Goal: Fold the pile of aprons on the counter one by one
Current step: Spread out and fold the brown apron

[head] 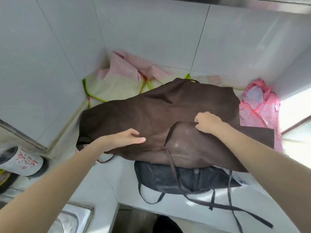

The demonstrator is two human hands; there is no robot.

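We count four aprons on the pale grey stone counter (107,179), two hands, one can. Far left, a white cylindrical can with red lettering (21,163) lies tipped on its side by the steel sink (74,217). Back left corner: a crumpled pale yellow and pink apron with green trim (116,81), against the white wall tiles (50,47). Centre: a large dark brown fabric apron (159,111) spread over the counter, long axis running left to right, slightly rising toward the right rear; its thin brown ties (175,172) hang toward us over the front edge. Our left hand (124,138) rests flat on its left part, fingers straight and relaxed, pointing right. Under its near edge, a dark grey apron (168,179) with black straps. Our right hand (208,123) pinches a folded-over flap of the brown apron, fingers curled round the flap's top edge. Far right, a bunched pink and red checked apron (260,108).
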